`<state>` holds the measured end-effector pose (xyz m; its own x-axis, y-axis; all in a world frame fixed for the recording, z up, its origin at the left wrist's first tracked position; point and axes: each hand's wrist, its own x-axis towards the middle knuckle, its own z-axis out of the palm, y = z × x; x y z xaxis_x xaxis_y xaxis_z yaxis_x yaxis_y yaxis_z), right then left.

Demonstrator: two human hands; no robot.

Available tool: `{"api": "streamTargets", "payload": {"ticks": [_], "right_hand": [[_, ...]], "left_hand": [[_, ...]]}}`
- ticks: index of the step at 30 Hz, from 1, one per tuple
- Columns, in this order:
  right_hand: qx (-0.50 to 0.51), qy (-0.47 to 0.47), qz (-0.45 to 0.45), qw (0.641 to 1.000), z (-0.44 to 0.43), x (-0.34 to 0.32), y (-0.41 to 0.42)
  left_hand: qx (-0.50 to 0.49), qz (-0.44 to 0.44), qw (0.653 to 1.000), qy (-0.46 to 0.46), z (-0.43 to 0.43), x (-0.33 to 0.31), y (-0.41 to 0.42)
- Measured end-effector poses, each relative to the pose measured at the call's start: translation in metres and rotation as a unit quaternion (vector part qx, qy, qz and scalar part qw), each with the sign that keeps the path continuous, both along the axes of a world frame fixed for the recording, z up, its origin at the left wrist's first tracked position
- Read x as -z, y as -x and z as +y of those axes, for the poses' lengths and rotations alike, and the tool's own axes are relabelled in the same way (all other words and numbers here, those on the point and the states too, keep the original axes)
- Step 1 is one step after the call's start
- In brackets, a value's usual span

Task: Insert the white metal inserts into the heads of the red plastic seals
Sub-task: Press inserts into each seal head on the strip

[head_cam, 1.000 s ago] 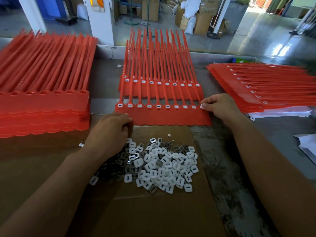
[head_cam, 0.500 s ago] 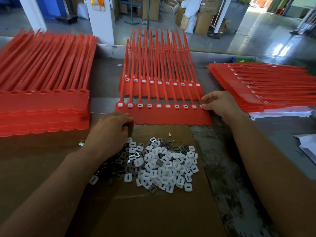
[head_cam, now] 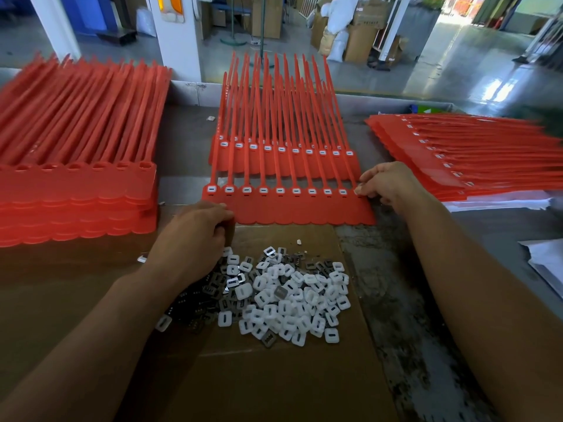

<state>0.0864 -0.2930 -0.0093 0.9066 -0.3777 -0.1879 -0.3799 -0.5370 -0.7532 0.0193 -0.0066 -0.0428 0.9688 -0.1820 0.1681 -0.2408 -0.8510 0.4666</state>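
Observation:
A red sheet of joined seals (head_cam: pixel 298 211) lies in front of me, its row of heads filled with white inserts. A second such sheet (head_cam: pixel 289 166) lies behind it. My left hand (head_cam: pixel 195 236) is curled at the front sheet's lower left corner, thumb on the red plastic; what its fingers enclose is hidden. My right hand (head_cam: pixel 387 187) pinches the sheet's right end at the last head. A pile of white and grey metal inserts (head_cam: pixel 292 296) lies on cardboard (head_cam: pixel 274 376) below the sheet, partly under my left wrist.
A thick stack of red seal sheets (head_cam: pixel 76 202) with empty heads stands at the left. Another stack (head_cam: pixel 457 166), with inserts in the heads, lies at the right on white paper. More paper (head_cam: pixel 548 263) sits at the right edge. A loose insert (head_cam: pixel 210 118) lies further back.
My left hand has moved from the pile up to the front sheet's left corner. My right hand stayed at the last head on the right, shifting slightly.

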Motion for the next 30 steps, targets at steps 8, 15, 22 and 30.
{"api": "streamTargets", "payload": {"ticks": [8, 15, 22, 30], "right_hand": [[-0.03, 0.025, -0.025, 0.999, -0.005, 0.006, 0.008], [-0.103, 0.046, 0.065, 0.992, -0.011, -0.001, 0.019], [-0.114, -0.007, 0.018, 0.993, -0.01, 0.008, 0.024], [-0.049, -0.117, -0.051, 0.991, 0.001, 0.013, 0.016]], "left_hand": [[-0.001, -0.003, 1.0, 0.01, 0.001, 0.001, 0.0], [-0.001, -0.002, 1.0, 0.01, 0.0, 0.0, 0.0], [0.0, 0.004, 1.0, 0.005, 0.0, 0.001, 0.0], [-0.008, -0.001, 1.0, -0.002, -0.001, 0.003, 0.001]]}}
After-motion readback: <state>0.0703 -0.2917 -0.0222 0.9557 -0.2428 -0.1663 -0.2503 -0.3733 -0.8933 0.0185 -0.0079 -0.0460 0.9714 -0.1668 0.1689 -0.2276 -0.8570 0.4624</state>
